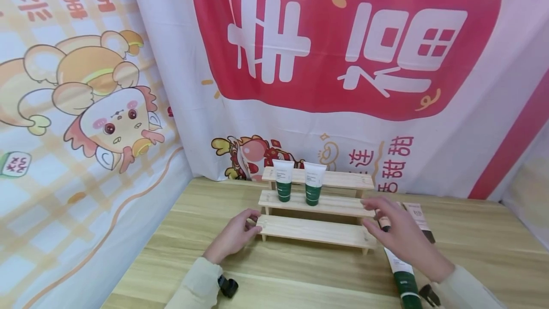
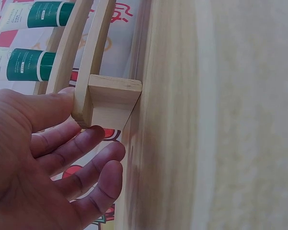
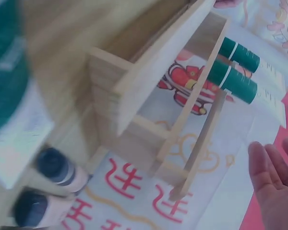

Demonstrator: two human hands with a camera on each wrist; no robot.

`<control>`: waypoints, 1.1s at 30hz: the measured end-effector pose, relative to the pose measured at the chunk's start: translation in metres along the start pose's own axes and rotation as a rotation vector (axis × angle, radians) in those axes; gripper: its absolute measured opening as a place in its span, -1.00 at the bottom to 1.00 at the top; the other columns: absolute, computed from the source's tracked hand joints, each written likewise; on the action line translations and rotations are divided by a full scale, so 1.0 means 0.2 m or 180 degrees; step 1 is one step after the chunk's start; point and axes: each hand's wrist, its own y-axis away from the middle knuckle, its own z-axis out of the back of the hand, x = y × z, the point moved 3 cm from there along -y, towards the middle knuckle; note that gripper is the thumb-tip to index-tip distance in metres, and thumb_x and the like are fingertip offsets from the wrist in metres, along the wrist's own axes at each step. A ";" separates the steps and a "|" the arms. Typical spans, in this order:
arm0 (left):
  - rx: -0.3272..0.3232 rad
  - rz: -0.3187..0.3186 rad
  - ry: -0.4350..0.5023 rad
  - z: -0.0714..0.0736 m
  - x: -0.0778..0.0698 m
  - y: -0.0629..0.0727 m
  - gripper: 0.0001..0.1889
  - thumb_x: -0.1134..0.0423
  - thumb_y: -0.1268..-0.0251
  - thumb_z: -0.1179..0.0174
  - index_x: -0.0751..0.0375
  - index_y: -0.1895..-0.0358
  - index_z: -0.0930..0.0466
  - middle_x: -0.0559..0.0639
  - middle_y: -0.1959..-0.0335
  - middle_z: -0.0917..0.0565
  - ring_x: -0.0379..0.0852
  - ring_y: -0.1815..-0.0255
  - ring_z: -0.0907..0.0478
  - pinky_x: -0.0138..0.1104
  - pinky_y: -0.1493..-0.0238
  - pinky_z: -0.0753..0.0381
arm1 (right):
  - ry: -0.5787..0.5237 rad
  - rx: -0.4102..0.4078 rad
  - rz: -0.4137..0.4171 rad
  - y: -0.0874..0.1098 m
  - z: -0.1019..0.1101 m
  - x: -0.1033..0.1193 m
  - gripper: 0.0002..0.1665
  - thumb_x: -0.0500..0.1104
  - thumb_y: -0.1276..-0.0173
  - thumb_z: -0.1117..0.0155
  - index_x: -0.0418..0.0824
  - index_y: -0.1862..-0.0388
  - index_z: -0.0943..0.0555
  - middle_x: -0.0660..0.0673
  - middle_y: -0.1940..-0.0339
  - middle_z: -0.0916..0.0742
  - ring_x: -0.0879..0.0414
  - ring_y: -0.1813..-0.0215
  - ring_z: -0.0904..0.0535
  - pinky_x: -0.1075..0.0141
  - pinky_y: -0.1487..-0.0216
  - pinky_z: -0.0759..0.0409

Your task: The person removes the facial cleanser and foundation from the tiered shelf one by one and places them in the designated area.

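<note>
A three-step wooden display rack (image 1: 313, 231) stands on the table. My left hand (image 1: 235, 235) pinches the left end of its lowest step, thumb (image 2: 57, 108) on top and index finger below, the other fingers loosely bent. Beside the rack's right end is my right hand (image 1: 401, 232), fingers spread and apart from the wood in the right wrist view. On the middle step two white-and-green squeeze tubes (image 1: 284, 180) (image 1: 315, 183) stand upright on their caps, towards the left. Another white-and-green tube (image 1: 403, 278) lies on the table by the right forearm, partly hidden.
Two pale pink tubes with dark caps (image 3: 55, 163) (image 3: 31, 211) lie right of the rack, partly covered by the right hand in the head view. Printed cloth (image 1: 171, 61) hangs behind and left of the wood-grain table (image 1: 480, 252).
</note>
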 end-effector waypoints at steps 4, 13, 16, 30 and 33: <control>-0.0009 -0.0030 0.0006 0.00 0.01 0.00 -0.58 0.22 -0.33 -0.18 0.26 -0.20 -0.39 0.03 0.03 -0.54 -0.09 0.11 -0.53 -0.23 0.11 -0.56 | -0.0074 -0.0107 0.0192 -0.10 -0.04 0.04 -0.46 -0.27 -0.10 -0.47 -0.08 -0.07 -0.53 0.08 0.09 -0.61 0.26 0.19 -0.54 0.30 0.24 -0.59; -0.0023 -0.0041 0.0016 0.00 0.00 0.00 -0.60 0.24 -0.34 -0.17 0.26 -0.19 -0.40 0.03 0.04 -0.54 -0.10 0.12 -0.54 -0.24 0.12 -0.57 | -0.0211 -0.0132 0.0195 -0.27 -0.15 0.13 -0.37 -0.14 -0.13 -0.47 -0.08 -0.19 -0.46 0.04 -0.15 -0.51 0.20 -0.05 -0.47 0.24 0.06 -0.57; -0.0037 -0.0049 0.0025 0.00 0.00 0.00 -0.60 0.25 -0.33 -0.18 0.27 -0.18 -0.40 0.03 0.05 -0.54 -0.09 0.13 -0.54 -0.24 0.13 -0.57 | -0.0189 -0.0150 0.0183 -0.31 -0.17 0.14 -0.34 -0.14 -0.13 -0.47 -0.10 -0.22 -0.44 0.01 -0.17 -0.49 0.15 -0.09 -0.45 0.20 0.03 -0.57; -0.0019 0.0032 0.0050 0.00 -0.01 0.00 -0.61 0.26 -0.33 -0.18 0.24 -0.18 -0.41 0.05 0.04 -0.54 -0.09 0.13 -0.54 -0.25 0.13 -0.57 | -0.0247 -0.0245 0.0168 -0.42 -0.25 0.11 -0.27 -0.24 -0.09 -0.49 -0.12 -0.26 -0.42 -0.06 -0.15 -0.51 0.05 -0.12 -0.44 0.17 0.05 -0.58; -0.0019 0.0003 0.0080 0.01 -0.01 0.01 -0.62 0.28 -0.33 -0.17 0.27 -0.17 -0.40 0.07 0.04 -0.53 -0.07 0.12 -0.54 -0.24 0.13 -0.58 | -0.0273 -0.0278 0.0108 -0.43 -0.29 0.10 -0.26 -0.23 -0.11 -0.48 -0.10 -0.27 -0.40 -0.07 -0.13 -0.51 0.02 -0.08 -0.48 0.20 0.05 -0.58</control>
